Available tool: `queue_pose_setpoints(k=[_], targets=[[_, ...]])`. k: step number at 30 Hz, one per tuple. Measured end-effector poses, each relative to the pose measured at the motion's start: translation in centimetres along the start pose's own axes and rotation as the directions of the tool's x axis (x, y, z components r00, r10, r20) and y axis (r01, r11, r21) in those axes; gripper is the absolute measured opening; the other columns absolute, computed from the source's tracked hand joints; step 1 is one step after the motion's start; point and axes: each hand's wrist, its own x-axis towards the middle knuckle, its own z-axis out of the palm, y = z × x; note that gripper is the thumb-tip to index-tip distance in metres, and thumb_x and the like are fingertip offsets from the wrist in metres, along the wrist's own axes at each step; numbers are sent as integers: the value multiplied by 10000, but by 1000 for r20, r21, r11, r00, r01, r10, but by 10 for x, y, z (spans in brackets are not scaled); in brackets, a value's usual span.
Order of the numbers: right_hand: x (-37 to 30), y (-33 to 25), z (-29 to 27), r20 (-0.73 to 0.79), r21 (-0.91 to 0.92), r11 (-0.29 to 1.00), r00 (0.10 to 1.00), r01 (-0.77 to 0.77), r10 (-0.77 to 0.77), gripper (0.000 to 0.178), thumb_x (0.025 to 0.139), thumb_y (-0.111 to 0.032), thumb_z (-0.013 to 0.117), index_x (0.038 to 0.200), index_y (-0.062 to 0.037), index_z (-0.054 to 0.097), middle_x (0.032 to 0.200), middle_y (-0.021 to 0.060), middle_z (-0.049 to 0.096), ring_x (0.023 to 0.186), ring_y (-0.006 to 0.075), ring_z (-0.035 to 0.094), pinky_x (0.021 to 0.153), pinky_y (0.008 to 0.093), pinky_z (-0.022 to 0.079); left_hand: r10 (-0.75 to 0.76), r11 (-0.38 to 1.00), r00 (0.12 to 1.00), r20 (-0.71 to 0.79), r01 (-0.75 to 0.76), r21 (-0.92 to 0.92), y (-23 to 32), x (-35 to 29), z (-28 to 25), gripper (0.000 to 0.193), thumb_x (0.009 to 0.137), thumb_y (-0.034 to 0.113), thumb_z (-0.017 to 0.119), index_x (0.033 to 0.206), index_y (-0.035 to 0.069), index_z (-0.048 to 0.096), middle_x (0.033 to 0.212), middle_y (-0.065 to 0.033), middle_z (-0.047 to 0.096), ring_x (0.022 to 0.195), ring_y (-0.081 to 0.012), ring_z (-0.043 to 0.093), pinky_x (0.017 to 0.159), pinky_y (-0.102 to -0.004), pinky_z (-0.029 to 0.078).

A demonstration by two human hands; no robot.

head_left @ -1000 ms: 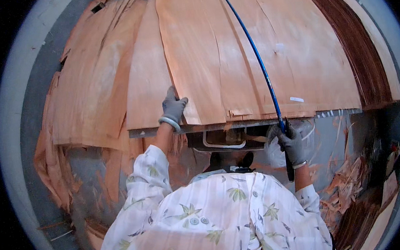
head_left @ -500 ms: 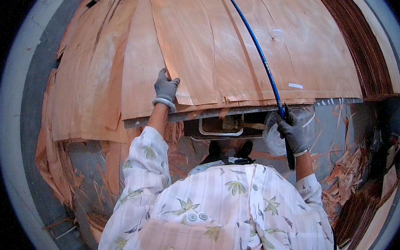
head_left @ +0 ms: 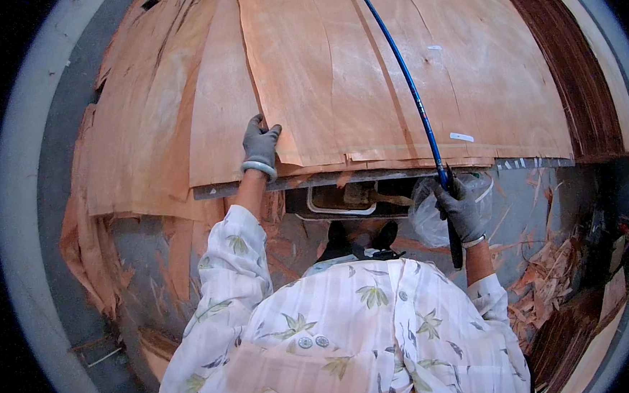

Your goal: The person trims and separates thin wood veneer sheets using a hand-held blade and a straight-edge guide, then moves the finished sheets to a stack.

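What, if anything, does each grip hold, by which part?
Right grip: the blue rod, by its black handle. Left grip: at a veneer sheet edge; whether holding, unclear.

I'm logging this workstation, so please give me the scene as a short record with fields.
Left: gloved left hand at the edge of a thin wood sheet
Right: gloved right hand closed around the dark handle of a blue pole
Pole direction: away from the person, above the sheets; contact unclear
Below the front edge: white-rimmed tray, brush with its handle pointing right
Right of tray: clear plastic bag
Floor, right: wood scraps
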Motion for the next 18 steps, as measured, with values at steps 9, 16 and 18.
queue_pose_setpoints(k=[9,16,18], targets=[[13,17,-19,58,-324,925,980,197,-189,282,829,-232,638,1041,-54,589,860,56,618,750,163,573,637,317,483,103,982,995,-1,-102,161,30,-11,8,533,784,103,631,1263,-3,422,1209,-204,540,1098,-266,541,912,-363,453],[30,32,-28,181,-27,999,983,-18,22,289,840,-200,627,1051,-12,564,806,49,598,636,107,552,538,258,482,397,529,910,116,-331,782,35,-86,25,541,785,293,617,1250,48,492,1340,-174,428,1259,-315,367,1044,-499,231],[32,36,-34,198,-39,996,976,-82,88,363,821,-132,611,1144,17,536,869,66,606,695,117,556,563,263,482,428,295,842,330,-475,829,25,-105,36,572,808,407,572,1266,72,498,1370,-147,405,1298,-299,316,1070,-518,156]])
